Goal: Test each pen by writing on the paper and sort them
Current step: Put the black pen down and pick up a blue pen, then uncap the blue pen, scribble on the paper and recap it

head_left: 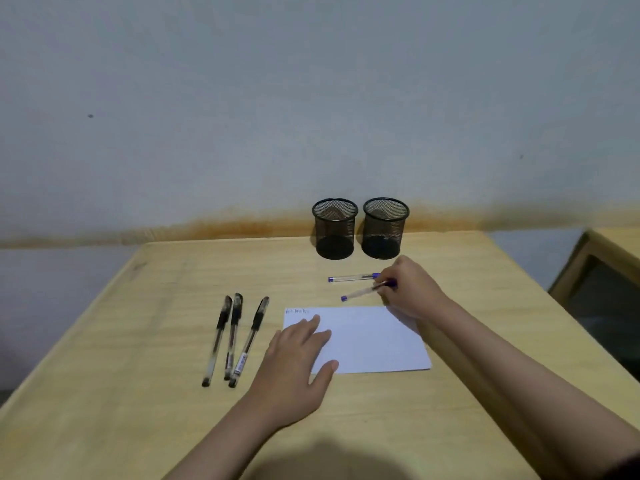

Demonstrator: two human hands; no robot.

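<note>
A white sheet of paper (374, 341) lies on the wooden table with small scribbles at its top left corner. My left hand (298, 355) rests flat on the paper's left part. Just beyond the paper, my right hand (410, 289) pinches a blue-capped clear pen (360, 292) by its cap end. A second blue pen (351, 278) lies behind it. Three black pens (235, 337) lie side by side to the left of the paper. Two black mesh pen cups, one on the left (334, 229) and one on the right (385, 227), stand at the back; I see no pens in them.
The table (138, 341) stands against a pale wall with a rusty stain along its base. Another piece of wooden furniture (602, 271) stands at the right edge. Bare tabletop stretches along the left and in front of the paper.
</note>
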